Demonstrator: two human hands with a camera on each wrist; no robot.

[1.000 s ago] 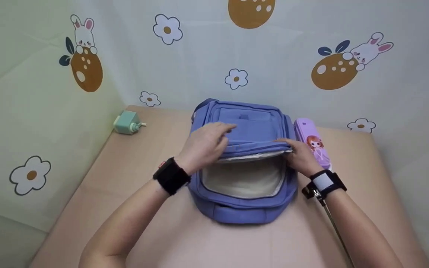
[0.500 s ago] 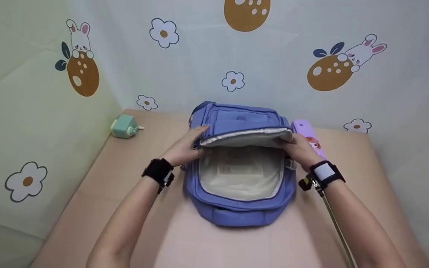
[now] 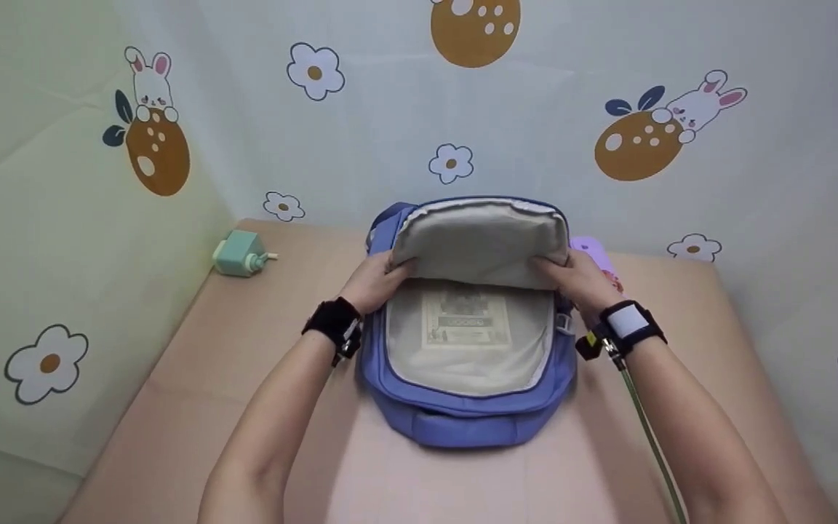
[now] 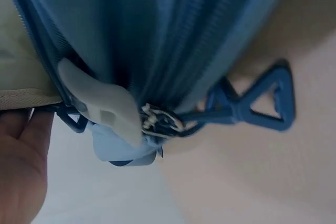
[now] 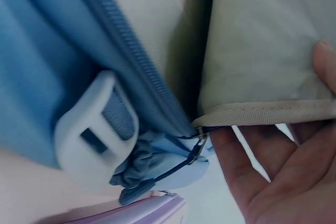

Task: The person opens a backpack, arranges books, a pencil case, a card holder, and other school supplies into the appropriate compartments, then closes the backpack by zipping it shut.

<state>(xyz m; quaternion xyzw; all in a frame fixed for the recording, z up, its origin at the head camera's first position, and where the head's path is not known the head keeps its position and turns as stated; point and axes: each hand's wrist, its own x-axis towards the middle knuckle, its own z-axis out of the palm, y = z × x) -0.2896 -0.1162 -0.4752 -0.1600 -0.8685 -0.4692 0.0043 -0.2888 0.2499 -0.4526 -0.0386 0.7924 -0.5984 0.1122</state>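
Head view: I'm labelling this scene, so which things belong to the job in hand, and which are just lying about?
In the job:
blue backpack
its open flap, held by the left hand and right hand

Apparently lying about:
teal object, left of the backpack
purple case, right of it, partly hidden

A small screened-off booth: pale, creased fabric printed with white rabbits, orange-brown oval fruits and white flowers encloses a flat peach-beige table from nine to three o'clock.
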